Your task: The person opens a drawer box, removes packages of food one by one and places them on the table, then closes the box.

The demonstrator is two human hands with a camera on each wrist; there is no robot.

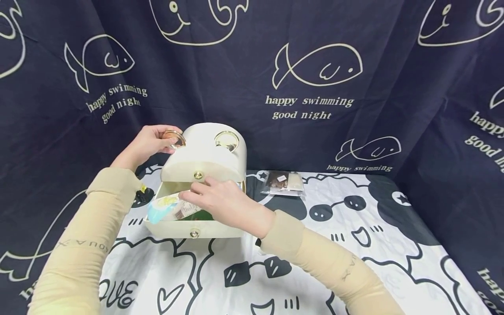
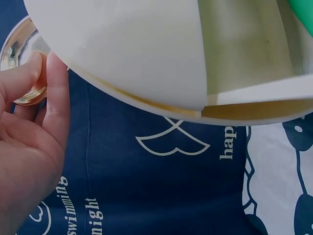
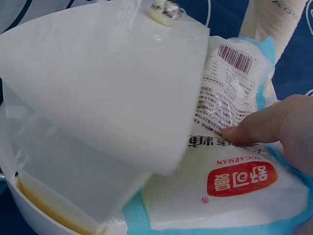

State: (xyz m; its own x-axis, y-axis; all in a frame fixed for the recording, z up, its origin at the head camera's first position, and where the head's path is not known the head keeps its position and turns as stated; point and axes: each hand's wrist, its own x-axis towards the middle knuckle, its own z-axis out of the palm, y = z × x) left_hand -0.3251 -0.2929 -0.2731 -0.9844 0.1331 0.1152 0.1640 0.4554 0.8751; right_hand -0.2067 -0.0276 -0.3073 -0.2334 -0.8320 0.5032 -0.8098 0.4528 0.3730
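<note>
A white storage box (image 1: pixel 204 159) with two gold-rimmed round eyes on top stands with its lower drawer (image 1: pixel 173 229) pulled out. At its upper left, my left hand (image 1: pixel 151 142) holds the left gold-rimmed disc (image 2: pixel 22 58) between thumb and fingers. My right hand (image 1: pixel 232 203) is over the drawer and pinches a white and light-blue plastic packet (image 3: pixel 234 169), which bears a red SUGARMAN label and a barcode. This packet lies tilted, partly in the drawer, its left end above the drawer's front rim. The fingers behind the packet are hidden in the right wrist view.
Something green (image 2: pixel 304 14) shows inside the drawer. Right of the box lies a clear plastic bag (image 1: pixel 283 183) with brown and cream contents. A small black and yellow item (image 1: pixel 143 194) is left of the drawer. Dark fish-printed curtains (image 1: pixel 315 131) surround the patterned tablecloth (image 1: pixel 220 297).
</note>
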